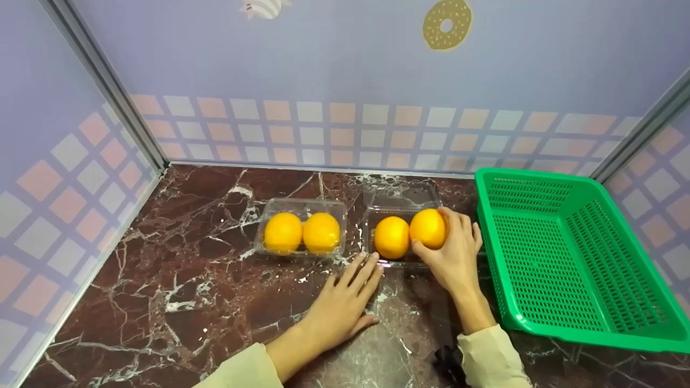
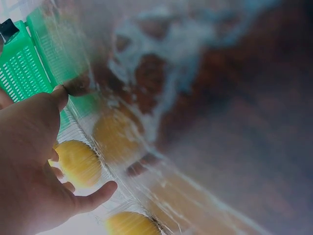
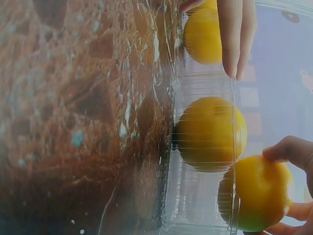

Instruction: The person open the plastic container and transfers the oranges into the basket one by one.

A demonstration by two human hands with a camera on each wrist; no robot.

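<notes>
My right hand (image 1: 455,250) grips an orange (image 1: 429,228) between thumb and fingers at the right end of an open clear plastic box (image 1: 399,262). In the right wrist view this orange (image 3: 264,196) sits partly above the box rim. Another orange (image 1: 392,237) lies in the left half of the same box. My left hand (image 1: 339,304) has its fingers extended, with the fingertips at the box's front left corner; whether they press on it I cannot tell. The box's clear lid (image 1: 401,195) lies folded back behind it.
Left of the open box stands a second clear box (image 1: 340,245) holding two oranges (image 1: 302,233). A green perforated basket (image 1: 539,264) stands at the right. A small black object (image 1: 449,362) lies by the right sleeve. The marbled table (image 1: 178,258) ends at a patterned back wall (image 1: 345,70).
</notes>
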